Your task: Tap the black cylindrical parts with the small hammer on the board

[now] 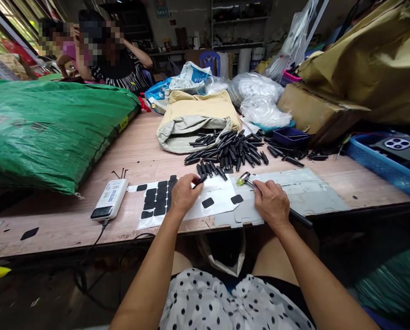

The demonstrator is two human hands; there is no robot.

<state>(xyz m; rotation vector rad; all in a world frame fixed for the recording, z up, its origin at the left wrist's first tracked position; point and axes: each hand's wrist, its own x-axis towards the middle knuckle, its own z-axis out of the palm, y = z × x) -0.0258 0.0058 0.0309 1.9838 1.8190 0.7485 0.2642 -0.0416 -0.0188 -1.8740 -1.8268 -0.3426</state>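
My left hand (184, 192) pinches a small black tube-like part (200, 181) over a white sheet (220, 188). Rows of black rounded stickers (156, 197) stick to the sheet's left side, partly covered by that hand. My right hand (271, 201) is closed round the handle of a small hammer (245, 178), whose shiny head has a yellowish face. The black end of its handle juts out below the palm. Beneath this hand lies a grey board (304, 188). Two loose black stickers rest between my hands. Just beyond them is a heap of black tube-like parts (232, 149).
Behind the heap lies an open beige sack (201, 107). A large green sack (53, 128) fills the left, near a white power bank (110, 199) with a cable. At right stands a blue tray (373, 151) holding a phone (401, 146). Two people sit across the table.
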